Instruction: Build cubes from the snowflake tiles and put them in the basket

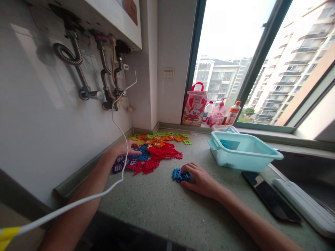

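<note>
My left hand (128, 147) reaches over the pile at the back left, thumb and fingers apart. Its fingertips are at the blue notched plastic building pieces (143, 153); whether they touch one is unclear. On the counter in front, my right hand (200, 177) curls its fingers and thumb around a small cluster of blue building pieces (178, 175). Purple pieces (119, 166) lie below my left hand. Red pieces (162, 151) spread out between the hands, with orange pieces (158, 141), yellow pieces (138, 140) and green pieces (187, 142) behind.
A light-blue plastic tub (243, 157) with some blue-green pieces inside stands to the right. Beside it are a dark phone (269, 195), a long white case (303, 205) and a sink (309, 174). A white cable (115, 184) hangs across my left arm. Bottles (218, 113) line the windowsill.
</note>
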{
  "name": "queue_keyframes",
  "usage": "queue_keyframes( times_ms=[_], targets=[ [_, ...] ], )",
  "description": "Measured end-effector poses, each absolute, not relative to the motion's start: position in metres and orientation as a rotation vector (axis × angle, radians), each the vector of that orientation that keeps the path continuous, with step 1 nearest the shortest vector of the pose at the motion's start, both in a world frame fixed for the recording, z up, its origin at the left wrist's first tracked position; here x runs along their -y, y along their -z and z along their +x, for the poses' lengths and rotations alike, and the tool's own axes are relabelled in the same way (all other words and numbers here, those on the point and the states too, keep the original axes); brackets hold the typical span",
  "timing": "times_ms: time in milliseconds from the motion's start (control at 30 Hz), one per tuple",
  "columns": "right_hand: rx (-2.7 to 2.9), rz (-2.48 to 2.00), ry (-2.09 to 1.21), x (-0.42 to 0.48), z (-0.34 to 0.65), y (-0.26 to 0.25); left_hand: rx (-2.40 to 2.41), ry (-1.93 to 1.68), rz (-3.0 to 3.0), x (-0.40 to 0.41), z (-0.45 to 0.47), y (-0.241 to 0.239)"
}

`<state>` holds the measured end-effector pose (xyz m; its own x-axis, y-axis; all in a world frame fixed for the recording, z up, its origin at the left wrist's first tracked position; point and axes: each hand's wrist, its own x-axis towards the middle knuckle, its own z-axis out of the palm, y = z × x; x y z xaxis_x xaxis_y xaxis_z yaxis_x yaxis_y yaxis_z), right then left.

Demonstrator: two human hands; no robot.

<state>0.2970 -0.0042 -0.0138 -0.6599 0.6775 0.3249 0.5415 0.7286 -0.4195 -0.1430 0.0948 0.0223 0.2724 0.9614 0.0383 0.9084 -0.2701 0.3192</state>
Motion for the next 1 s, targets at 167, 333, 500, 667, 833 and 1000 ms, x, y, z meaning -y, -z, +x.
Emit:
queue_keyframes(
  times_ms=[167,333,500,667,833,1000],
  targets=[
    [2.483,-0.929,-0.4,0.005,0.296,0.013,-1.71,-0.332,2.453,-0.095,-0.126,-0.013],
    [2.483,-0.937,-0.403,0.006,0.296,0.012,-1.698,-0.452,2.545,-0.093,-0.11,-0.012],
    [2.487,-0.948,-0.419,0.006,0.297,0.011,-1.704,-0.432,2.642,-0.088,-0.095,-0.016],
    [2.486,-0.94,-0.387,0.005,0.298,0.014,-1.712,-0.472,2.652,-0.093,-0.091,-0.01],
    [2.489,-0.937,-0.392,0.004,0.299,0.017,-1.711,-0.485,2.685,-0.097,-0.095,-0.008],
    [2.478,-0.925,-0.398,0.003,0.3,0.019,-1.731,-0.496,2.687,-0.092,-0.1,-0.016]
  ],
)
